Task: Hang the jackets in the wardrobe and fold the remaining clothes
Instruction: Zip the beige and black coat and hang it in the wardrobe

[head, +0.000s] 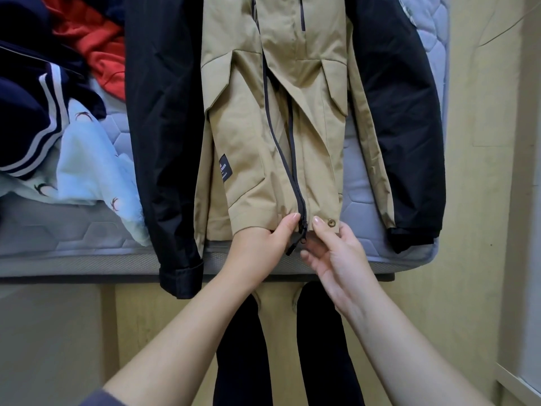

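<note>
Broadly, the mattress (pixel 73 238) carries everything: a tan jacket (pixel 263 127) with black sleeves (pixel 164 127) lies flat, front up, along its right half, the hem at the near edge and one cuff hanging over it. A heap of other clothes (pixel 82 159) sits toward the far left corner. The jacket looks like a thin, crisp shell fabric, light for its bulk, soft enough to slump and probably a little slippery, so it would likely slide off a loose hold. The shoulders or collar seem the sensible places to lift it for hanging, the hem only for fastening. The left hand (pixel 263 244) pinches the hem just left of the front opening, thumb on top and fingers tucked under the cloth. The right hand (pixel 330 253) pinches the hem just right of it, thumb on top beside a brass snap (pixel 331 222), fingers curled beneath. Between the two thumbs sits the zip slider (pixel 303 232), at the very bottom of the open dark zip (pixel 281 153)
</note>
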A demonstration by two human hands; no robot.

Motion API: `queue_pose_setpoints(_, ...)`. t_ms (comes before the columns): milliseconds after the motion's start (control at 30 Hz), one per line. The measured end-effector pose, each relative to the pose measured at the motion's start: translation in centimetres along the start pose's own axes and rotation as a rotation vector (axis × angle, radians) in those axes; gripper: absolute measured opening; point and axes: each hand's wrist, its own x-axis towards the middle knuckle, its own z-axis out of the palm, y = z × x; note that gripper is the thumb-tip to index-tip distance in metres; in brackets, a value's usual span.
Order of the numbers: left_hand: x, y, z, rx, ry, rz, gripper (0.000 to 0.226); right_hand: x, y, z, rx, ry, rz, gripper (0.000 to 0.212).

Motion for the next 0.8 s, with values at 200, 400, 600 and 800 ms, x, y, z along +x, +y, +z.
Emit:
queue_pose_setpoints(200,-0.3,0.9,-0.5,0.048,-0.026,-0.111,0.043,-2.3,-0.4,-0.6,-0.254,-0.132,0.209,0.014)
queue_pose_setpoints(400,-0.2,2.2,-1.5,0.259,-0.073,-0.190,0.046,-3.2,-1.5,1.2,-0.392,-0.073,0.223,0.014)
queue_pose_setpoints(600,-0.6,1.1,-2.9,0.311,-0.078,-0.014,0.054,-3.9,-4.6,2.2,-0.462,-0.061,0.256,0.027)
queue_pose_setpoints(800,-0.6,0.3,-3.5,0.335,-0.022,0.171,0.079,-2.2,-6.5,6.5,-0.063,-0.002,0.347,0.020)
